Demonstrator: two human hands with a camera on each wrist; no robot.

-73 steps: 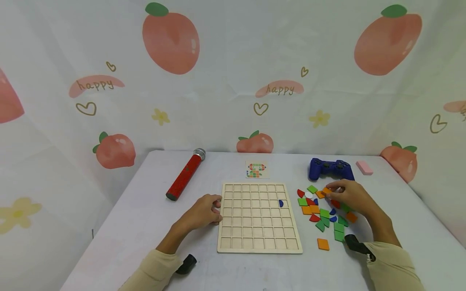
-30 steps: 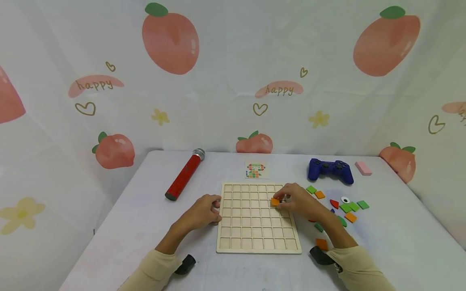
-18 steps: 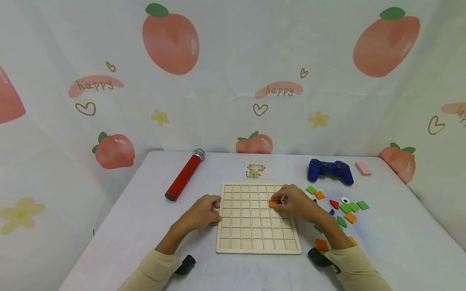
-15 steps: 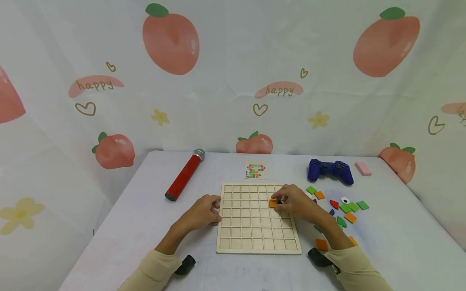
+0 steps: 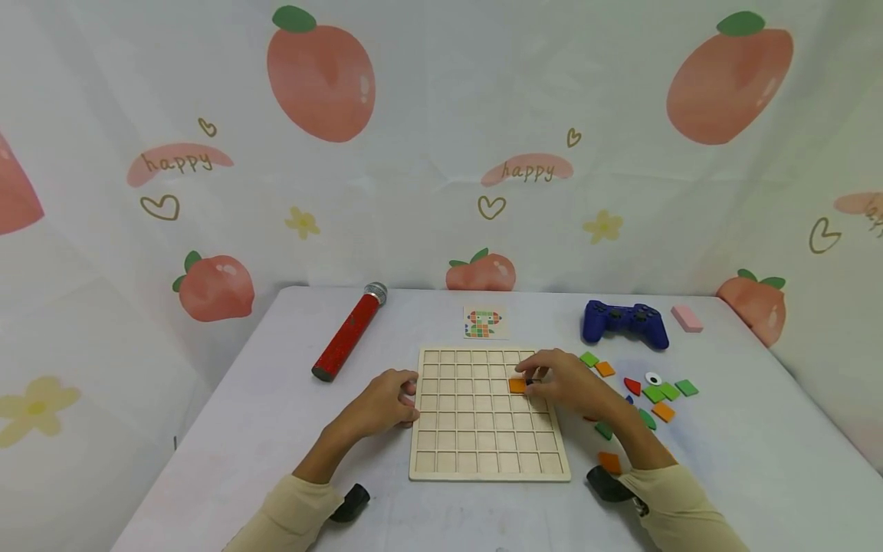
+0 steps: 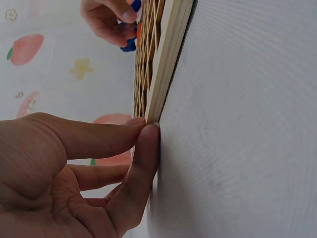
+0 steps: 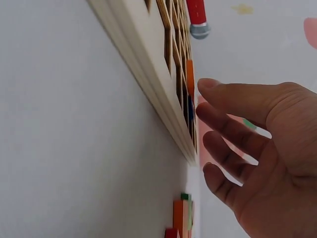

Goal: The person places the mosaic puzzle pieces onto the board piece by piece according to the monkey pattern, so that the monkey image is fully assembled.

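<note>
A pale wooden grid board lies in the middle of the table. My left hand holds its left edge; in the left wrist view, thumb and finger pinch the board's rim. An orange square tile sits on the board toward the upper right. Just right of it lies a dark blue half-round piece, partly covered by my fingers in the head view. My right hand hovers over the board's right side, fingers loosely bent and apart from the orange tile in the right wrist view.
Loose green, orange, red and blue pieces, among them a green tile and a white eye disc, lie right of the board. A pattern card, red microphone, blue game controller and pink block lie farther back.
My right hand has brought an orange tile from the loose pieces leftward onto the board, beside the blue half-round, and let go of it. My left hand stays at the board's edge.
</note>
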